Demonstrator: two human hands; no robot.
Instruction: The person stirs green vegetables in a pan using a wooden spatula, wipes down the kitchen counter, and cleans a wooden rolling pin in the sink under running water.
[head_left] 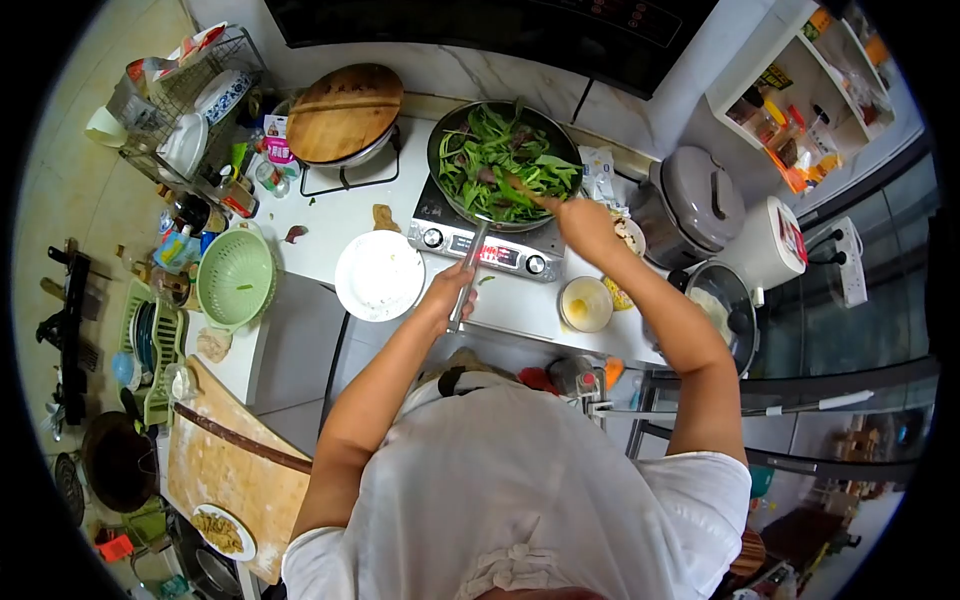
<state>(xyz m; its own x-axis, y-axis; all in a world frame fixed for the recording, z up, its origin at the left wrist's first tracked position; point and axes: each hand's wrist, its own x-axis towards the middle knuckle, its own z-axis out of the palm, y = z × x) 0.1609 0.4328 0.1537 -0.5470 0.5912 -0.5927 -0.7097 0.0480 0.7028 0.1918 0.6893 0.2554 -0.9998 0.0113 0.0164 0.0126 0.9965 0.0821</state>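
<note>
Leafy greens (500, 165) had already been placed in the pan (556, 130), which was set on the cooker (465, 246) towards the back edge of the worktop (322, 232). The cooker's display was lit red, so heating was judged to be under way. The pan was widely covered by the greens, heaped to its right side; most leaves looked bright and loosely piled, and only part of the softening was judged done. How far the lower layer had been cooked could not be told.

The pan's handle (481, 240) was gripped in the closed left hand (447, 296), just beyond the worktop's front edge. A wooden utensil (542, 201) was held in the right hand (584, 226), its fingers curled round the shaft and its far end set among the leaves.

No greens had been transferred to the white plate (372, 256), which lay near the front edge, left of the cooker, marked with pale residue. By the same edge, right of the cooker, a small bowl (591, 294) was seen with something yellow inside.
</note>
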